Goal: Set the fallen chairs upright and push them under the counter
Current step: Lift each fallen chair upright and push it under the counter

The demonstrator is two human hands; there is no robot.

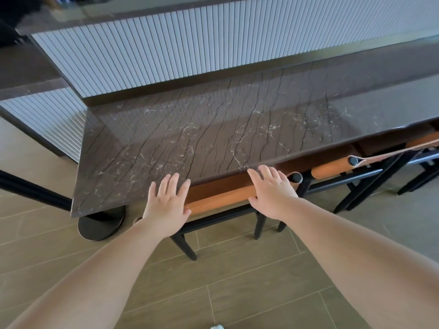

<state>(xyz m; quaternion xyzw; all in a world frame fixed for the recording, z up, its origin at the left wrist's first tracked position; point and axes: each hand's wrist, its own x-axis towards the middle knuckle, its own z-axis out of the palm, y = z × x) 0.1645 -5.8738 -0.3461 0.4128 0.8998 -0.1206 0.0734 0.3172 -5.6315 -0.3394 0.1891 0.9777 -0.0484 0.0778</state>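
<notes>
1. Both hands have straight, spread fingers and grip nothing; they lie flat on the tan padded back rail (221, 198) of the nearest chair (237, 210).
2. The left hand (166, 205) rests on the left end of that rail, its fingertips over the near edge of the counter (213, 119).
3. The right hand (270, 193) lies on the rail's right end, just beside the black end cap (297, 178), fingers pointing toward the counter.
4. The nearest chair stands upright on its black legs (187, 248), tucked beneath the counter's near edge close to the near left corner. Its rail runs lengthwise along that edge, tilting up to the right.
5. A second chair (332, 169) stands upright further right along the same edge, its tan rail lying the same way.
6. A round black pedestal base (101, 225) sits on the tiled floor (237, 293) under the near left corner.
</notes>
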